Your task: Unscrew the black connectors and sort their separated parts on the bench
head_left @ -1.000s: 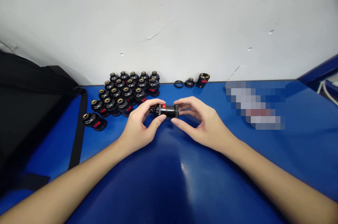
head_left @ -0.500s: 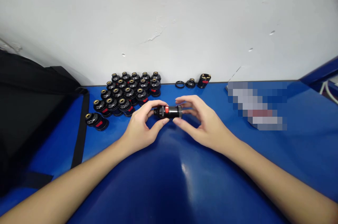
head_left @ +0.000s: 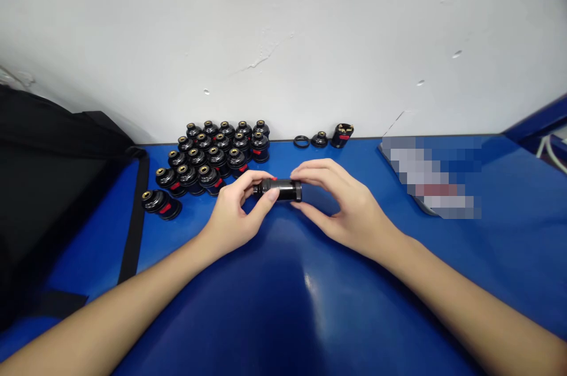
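A black lamp holder (head_left: 289, 190) lies sideways between my two hands above the blue table. My left hand (head_left: 239, 205) is closed round its narrow cap end, thumb pressed on the near side of the barrel. A bit of its red switch shows at the top edge, by the left fingertips. My right hand (head_left: 339, 199) pinches the ring (head_left: 298, 190) at the wide right end, thumb below and fingers above. Beyond the hands, a loose ring (head_left: 302, 141), a loose cap (head_left: 319, 139) and a socket body (head_left: 342, 136) with brass contacts stand along the wall.
Several similar lamp holders (head_left: 217, 156) stand in rows at the back left, with one (head_left: 162, 203) at their near corner. A black bag (head_left: 53, 187) with straps lies on the left. A blurred-out flat item (head_left: 425, 178) lies on the right. The white wall (head_left: 283, 39) bounds the table's back.
The lamp holder has rolled about its length, so its red switch has gone from the front to the top edge. My right fingers have closed in on the ring end.
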Available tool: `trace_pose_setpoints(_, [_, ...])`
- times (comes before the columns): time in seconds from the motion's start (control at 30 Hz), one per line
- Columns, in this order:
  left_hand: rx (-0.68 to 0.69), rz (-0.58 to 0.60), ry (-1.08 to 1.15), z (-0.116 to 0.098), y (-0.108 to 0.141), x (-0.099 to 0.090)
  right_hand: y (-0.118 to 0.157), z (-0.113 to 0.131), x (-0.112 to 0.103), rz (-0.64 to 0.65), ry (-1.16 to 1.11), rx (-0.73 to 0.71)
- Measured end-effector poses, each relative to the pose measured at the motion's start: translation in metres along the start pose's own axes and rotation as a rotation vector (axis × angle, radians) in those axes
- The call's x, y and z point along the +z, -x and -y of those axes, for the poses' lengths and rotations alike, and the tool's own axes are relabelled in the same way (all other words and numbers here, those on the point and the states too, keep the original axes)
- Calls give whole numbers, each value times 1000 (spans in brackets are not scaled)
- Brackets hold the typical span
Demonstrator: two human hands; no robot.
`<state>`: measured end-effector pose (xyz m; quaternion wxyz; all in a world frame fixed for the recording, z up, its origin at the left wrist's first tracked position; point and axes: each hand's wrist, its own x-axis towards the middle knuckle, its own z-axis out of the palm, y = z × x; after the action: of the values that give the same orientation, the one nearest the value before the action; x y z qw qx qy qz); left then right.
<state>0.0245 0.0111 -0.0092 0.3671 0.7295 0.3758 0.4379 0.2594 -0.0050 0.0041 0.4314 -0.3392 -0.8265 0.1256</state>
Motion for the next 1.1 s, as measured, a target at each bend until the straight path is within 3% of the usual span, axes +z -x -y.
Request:
trace_pose_setpoints(0.23, [109, 64, 68, 3, 0, -1, -1, -2, 3, 76, -109, 305])
trace_pose_setpoints(0.4, [10, 11, 31, 1, 0, 0, 0, -6, 0, 43, -176, 166])
trace_pose_setpoints(0.5, [-89, -5, 42, 0, -1, 1, 0, -5, -3, 77, -41, -19])
trace_pose_setpoints(0.6, [-74, 10, 77, 1, -1, 1, -1, -2, -4, 98, 81, -111])
trace_pose_setpoints(0.67, [8, 13, 106, 2, 0, 0, -2, 0, -3, 73, 77, -63])
trace_pose_setpoints(0.77, [104, 25, 119, 3, 0, -1, -2, -1, -1, 37, 3, 121])
trace_pose_setpoints(0.9, [120, 31, 64, 3, -1, -1, -1, -4, 0, 100, -93, 298])
trace_pose_setpoints(0.97, [80, 8, 35, 2, -1, 0, 0, -6, -1, 85, -128, 269])
trace_pose_setpoints(1.1, [-69, -31, 24, -1, -2, 2, -1, -7, -2, 43, -27, 48])
